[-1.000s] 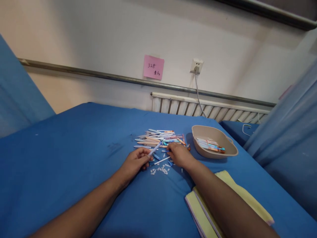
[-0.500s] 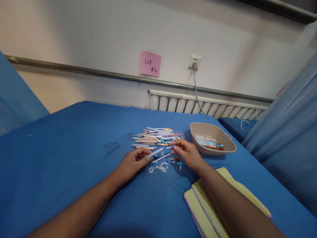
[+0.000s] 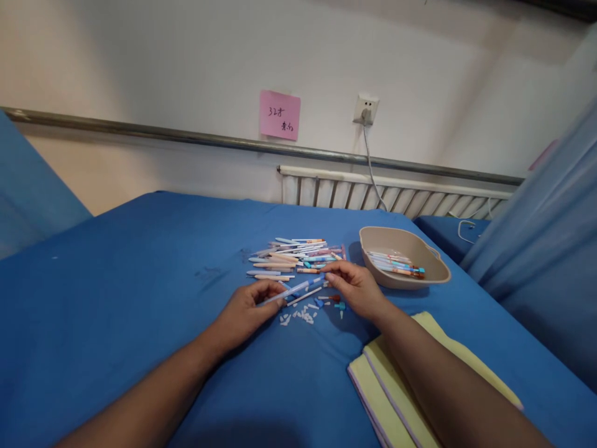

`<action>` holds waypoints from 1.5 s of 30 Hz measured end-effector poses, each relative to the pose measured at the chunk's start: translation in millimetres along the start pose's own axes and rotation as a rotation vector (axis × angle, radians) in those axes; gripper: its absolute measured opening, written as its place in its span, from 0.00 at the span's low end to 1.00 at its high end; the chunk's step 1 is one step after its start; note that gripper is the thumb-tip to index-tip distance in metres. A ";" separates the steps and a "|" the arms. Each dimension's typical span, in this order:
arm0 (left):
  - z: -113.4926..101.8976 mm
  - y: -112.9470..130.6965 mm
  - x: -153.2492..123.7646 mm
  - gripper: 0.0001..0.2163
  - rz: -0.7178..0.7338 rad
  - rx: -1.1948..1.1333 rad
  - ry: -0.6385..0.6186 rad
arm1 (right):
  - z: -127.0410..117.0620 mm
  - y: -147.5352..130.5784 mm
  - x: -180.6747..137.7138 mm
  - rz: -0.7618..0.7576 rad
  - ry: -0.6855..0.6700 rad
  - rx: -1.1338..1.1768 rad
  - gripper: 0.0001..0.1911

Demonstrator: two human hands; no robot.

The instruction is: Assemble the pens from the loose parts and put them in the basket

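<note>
A slim pen with a pale blue barrel (image 3: 295,290) is held slantwise above the blue cloth, one end in each hand. My left hand (image 3: 248,308) pinches the barrel near its lower left end. At the upper right end, the fingertips of my right hand (image 3: 358,289) close on the pen's darker blue part and partly hide it. Under the pen lie a thin white stick (image 3: 304,296), small white tips (image 3: 305,316) and a few blue, brown and teal pieces (image 3: 340,305). Just beyond my hands is a pile of pen parts (image 3: 280,257) in pastel colours.
A beige basin (image 3: 438,274) holding several assembled pens (image 3: 394,264) stands to the right. A folded yellow towel (image 3: 387,379) lies under my right forearm. Blue cloth (image 3: 116,298) covers the surface. Behind are a radiator (image 3: 321,190), a metal rail (image 3: 196,138) and a plugged-in socket (image 3: 366,111).
The white section visible between the barrel and the blue end piece has disappeared; the two parts now meet. Both hands stay almost in place, and the view has shifted slightly.
</note>
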State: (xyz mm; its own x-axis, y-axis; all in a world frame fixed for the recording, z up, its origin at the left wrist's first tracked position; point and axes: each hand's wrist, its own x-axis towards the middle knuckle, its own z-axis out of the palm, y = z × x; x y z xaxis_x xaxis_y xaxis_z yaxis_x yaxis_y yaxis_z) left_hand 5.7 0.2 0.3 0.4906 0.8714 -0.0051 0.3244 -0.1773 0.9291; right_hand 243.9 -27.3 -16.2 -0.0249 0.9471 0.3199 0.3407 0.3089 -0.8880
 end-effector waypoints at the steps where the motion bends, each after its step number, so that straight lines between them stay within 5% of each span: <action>1: 0.0 0.6 -0.3 0.12 0.004 0.004 0.003 | 0.1 0.1 -0.2 -0.007 0.007 -0.006 0.11; 20: -0.9 2.7 -0.7 0.12 0.010 0.010 -0.003 | -0.9 -7.2 -0.9 -0.142 0.060 -0.103 0.10; 30: -1.0 1.1 0.1 0.12 -0.104 -0.174 -0.016 | 5.3 -6.5 -1.6 -0.010 0.065 0.094 0.11; 39: -2.6 -1.3 -3.2 0.14 -0.070 -0.215 -0.074 | 8.0 -12.8 -3.3 -0.045 0.073 0.066 0.11; 45: -3.6 -0.5 -5.3 0.15 -0.040 -0.194 -0.118 | 16.5 -15.5 -1.2 0.112 0.052 0.265 0.14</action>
State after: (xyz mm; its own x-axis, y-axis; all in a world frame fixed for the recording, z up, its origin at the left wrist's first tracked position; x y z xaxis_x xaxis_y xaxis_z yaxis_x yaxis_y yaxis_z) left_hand 0.0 -2.7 1.2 0.5752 0.8146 -0.0754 0.1893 -0.0429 0.9810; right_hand 223.2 -31.9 -8.3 0.0495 0.9729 0.2259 0.0807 0.2215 -0.9718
